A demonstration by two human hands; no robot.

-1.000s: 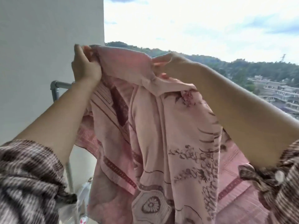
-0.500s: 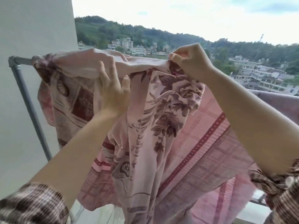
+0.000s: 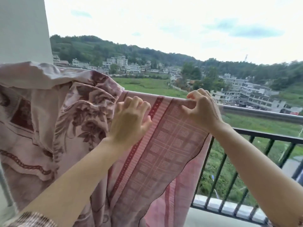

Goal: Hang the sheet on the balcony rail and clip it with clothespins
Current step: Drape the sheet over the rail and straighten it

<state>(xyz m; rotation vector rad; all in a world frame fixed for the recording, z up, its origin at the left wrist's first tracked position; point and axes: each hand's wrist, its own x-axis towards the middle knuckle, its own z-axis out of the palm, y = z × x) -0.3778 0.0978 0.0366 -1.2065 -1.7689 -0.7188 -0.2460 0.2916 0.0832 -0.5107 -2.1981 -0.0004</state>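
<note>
A pink sheet (image 3: 165, 145) with dark red flowers and a checked border hangs over the grey metal rail (image 3: 262, 113). It is bunched in folds at the left and flatter in the middle. My left hand (image 3: 131, 118) grips the cloth near the top, just below the rail. My right hand (image 3: 202, 108) pinches the sheet's top edge on the rail, at the right end of the draped part. No clothespins are in view.
A black balcony railing (image 3: 270, 136) with vertical bars runs below the grey rail at the right. A white wall (image 3: 23, 28) stands at the left. Beyond lie green fields, houses and wooded hills.
The view has swung right and down. Both hands have moved right along the rail, and the sheet now lies spread further along it, with the checked border facing me.
</note>
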